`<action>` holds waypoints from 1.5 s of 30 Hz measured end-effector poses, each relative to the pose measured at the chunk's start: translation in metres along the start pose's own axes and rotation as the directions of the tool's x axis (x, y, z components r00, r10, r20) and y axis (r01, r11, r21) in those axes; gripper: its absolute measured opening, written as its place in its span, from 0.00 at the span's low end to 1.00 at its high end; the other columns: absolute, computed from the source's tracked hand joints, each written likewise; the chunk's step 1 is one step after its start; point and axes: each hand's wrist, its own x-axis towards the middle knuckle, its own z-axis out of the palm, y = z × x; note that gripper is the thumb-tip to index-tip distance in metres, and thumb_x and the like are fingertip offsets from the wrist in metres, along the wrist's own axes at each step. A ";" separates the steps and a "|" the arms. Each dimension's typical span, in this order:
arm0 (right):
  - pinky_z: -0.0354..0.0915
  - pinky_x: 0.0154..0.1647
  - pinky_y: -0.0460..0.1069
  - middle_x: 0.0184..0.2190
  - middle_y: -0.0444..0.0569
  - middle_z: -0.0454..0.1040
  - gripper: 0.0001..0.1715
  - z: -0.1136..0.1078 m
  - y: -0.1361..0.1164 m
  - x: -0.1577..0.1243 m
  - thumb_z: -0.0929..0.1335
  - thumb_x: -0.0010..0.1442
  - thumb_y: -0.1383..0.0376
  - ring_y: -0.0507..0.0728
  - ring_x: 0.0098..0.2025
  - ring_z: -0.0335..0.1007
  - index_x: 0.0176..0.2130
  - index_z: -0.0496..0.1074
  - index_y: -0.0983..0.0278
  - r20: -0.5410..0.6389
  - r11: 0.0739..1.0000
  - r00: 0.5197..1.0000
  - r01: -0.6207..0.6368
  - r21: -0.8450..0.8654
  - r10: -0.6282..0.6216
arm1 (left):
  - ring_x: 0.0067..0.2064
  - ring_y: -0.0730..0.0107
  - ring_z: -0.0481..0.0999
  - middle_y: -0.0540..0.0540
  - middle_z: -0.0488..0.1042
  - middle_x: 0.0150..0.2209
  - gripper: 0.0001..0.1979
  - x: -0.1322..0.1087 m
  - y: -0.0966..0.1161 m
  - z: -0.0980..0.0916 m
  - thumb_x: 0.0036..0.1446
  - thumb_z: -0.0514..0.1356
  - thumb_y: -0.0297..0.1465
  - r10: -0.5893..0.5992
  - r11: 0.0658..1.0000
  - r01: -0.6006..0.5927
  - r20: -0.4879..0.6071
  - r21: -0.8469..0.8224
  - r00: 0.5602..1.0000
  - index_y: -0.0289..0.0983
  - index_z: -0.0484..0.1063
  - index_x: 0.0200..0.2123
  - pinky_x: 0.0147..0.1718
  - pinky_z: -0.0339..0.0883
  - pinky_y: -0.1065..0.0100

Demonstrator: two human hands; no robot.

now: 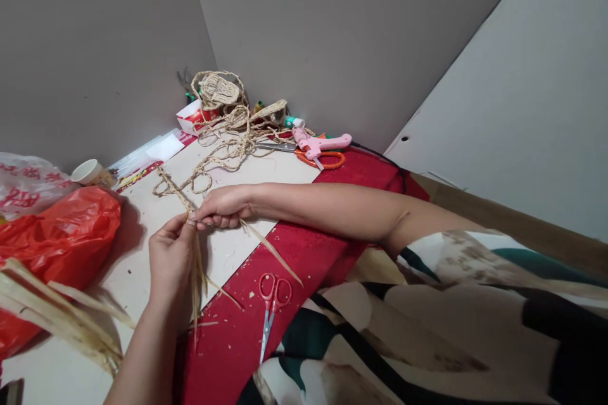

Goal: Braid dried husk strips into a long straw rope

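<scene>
A braided straw cord [173, 188] runs from a tangled heap at the back of the table to my two hands. My left hand [171, 245] pinches the cord's near end between thumb and fingers. Right beside it, touching, my right hand [223, 205] is closed on a loose straw strand [273, 250], whose tail sticks out behind the fingers toward me. More flat strands [198, 278] hang down below my left hand. The exact crossing of the strands is hidden by my fingertips.
Red-handled scissors [272, 304] lie on the red cloth [228, 348] near my lap. Behind are a pink glue gun [318, 144], orange scissors [327, 159] and coiled cord [221, 90]. At left sit a red plastic bag [80, 234], a paper cup [92, 174] and a straw bundle [61, 319].
</scene>
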 end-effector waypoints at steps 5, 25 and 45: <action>0.39 0.09 0.38 0.12 0.33 0.46 0.13 0.011 0.006 0.003 0.62 0.58 0.63 0.43 0.11 0.38 0.25 0.64 0.68 -0.147 0.992 0.985 0.099 0.073 -0.088 | 0.19 0.78 0.63 0.47 0.74 0.24 0.15 -0.009 0.010 0.000 0.46 0.64 0.32 -0.062 0.987 0.064 -0.018 0.145 0.998 0.33 0.78 0.39 0.18 0.53 0.78; 0.37 0.10 0.42 0.08 0.35 0.48 0.13 0.024 0.005 -0.007 0.63 0.55 0.65 0.43 0.10 0.40 0.21 0.63 0.68 -0.349 0.945 0.897 0.180 -0.274 -0.272 | 0.13 0.79 0.53 0.58 0.58 0.10 0.26 -0.004 0.029 -0.016 0.49 0.62 0.40 -0.237 0.910 0.117 0.267 0.399 0.934 0.29 0.70 0.47 0.13 0.48 0.77; 0.37 0.09 0.36 0.12 0.32 0.48 0.07 0.014 0.004 -0.004 0.61 0.57 0.71 0.41 0.11 0.38 0.27 0.64 0.69 -0.128 0.963 0.987 0.122 0.239 -0.094 | 0.17 0.73 0.67 0.50 0.71 0.18 0.32 -0.011 0.033 -0.007 0.44 0.66 0.39 -0.298 0.873 0.199 0.162 0.445 0.941 0.30 0.67 0.51 0.17 0.60 0.74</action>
